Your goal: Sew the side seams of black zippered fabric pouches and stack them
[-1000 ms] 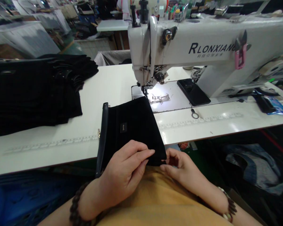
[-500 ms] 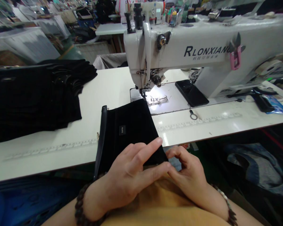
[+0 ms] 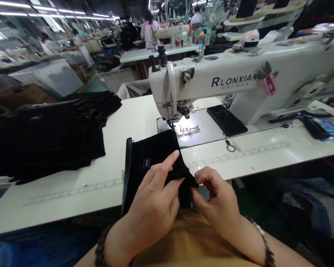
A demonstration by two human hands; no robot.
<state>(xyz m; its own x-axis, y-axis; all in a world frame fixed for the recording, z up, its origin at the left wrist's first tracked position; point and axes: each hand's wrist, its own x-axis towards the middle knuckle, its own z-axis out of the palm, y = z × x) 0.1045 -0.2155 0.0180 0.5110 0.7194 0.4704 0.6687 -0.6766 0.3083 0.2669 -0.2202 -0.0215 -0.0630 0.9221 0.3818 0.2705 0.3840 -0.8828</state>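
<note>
A black fabric bag [image 3: 161,142] with a small dark label [image 3: 146,163] and a stiff, shiny strip along its left edge lies on the white sewing table. Its far corner reaches under the needle area of the sewing machine [image 3: 172,122]. My left hand [image 3: 153,200] rests on the near part of the bag, index finger stretched out and thumb apart from it. Between finger and thumb, my right hand [image 3: 219,196] pinches the bag's near right edge, pulling it into a point. The bag's lower end is partly hidden behind my left hand.
A pile of black bags [image 3: 52,137] sits at the left. Right of the needle are a phone [image 3: 226,120] and a grey ring-ended tool [image 3: 230,146]. Pink-handled snippers [image 3: 269,83] hang on the machine arm. A ruler strip [image 3: 242,154] runs along the table's front.
The view has tilted up, showing more of the workshop. My left thumb has drawn back from my right fingers onto the bag. The bag's right edge is now lifted in my right hand.
</note>
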